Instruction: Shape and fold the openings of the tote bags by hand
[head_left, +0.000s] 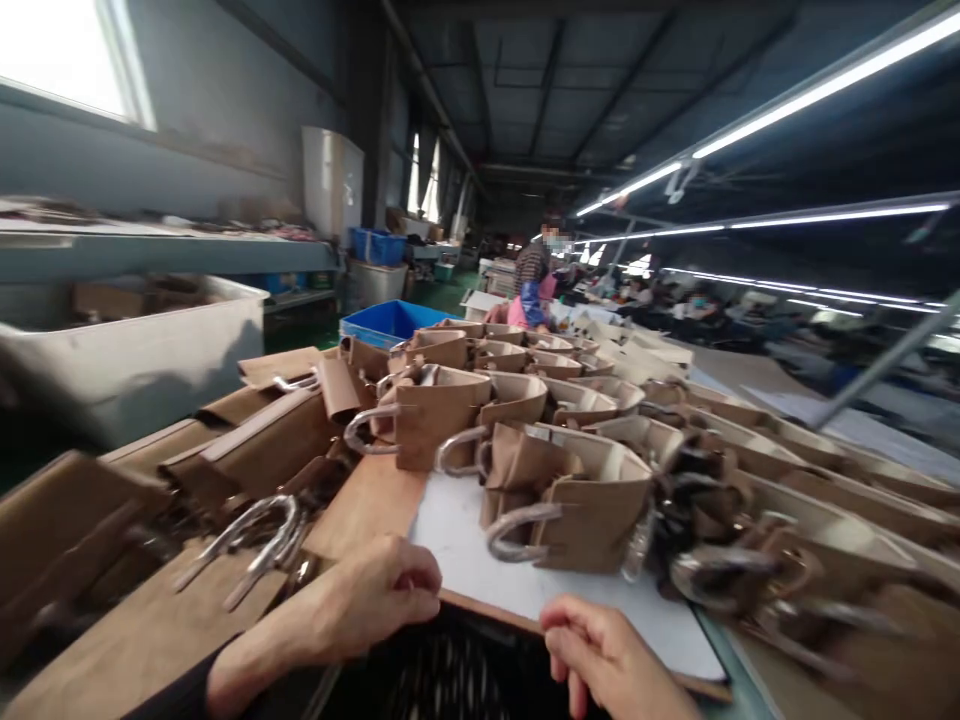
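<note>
My left hand (375, 595) is at the table's near edge, fingers curled in toward the thumb, with nothing visible in them. My right hand (600, 650) is lower and to the right, fingers also curled and seemingly holding nothing. Beyond the hands lies a white sheet (465, 530) on a brown board. A tan handbag (592, 510) stands on it, apart from both hands, its mouth open and pale-lined. Its curved handle (517, 530) is wrapped in clear plastic. Left of my left hand lies a flat tan bag (150, 640) with wrapped handles (262, 540).
Rows of similar tan bags (510, 395) fill the table ahead and to the right. More bags (262, 450) lie tilted on the left. A blue bin (390, 322) is behind them, a white tub (187, 345) at far left. A person (531, 280) stands farther back.
</note>
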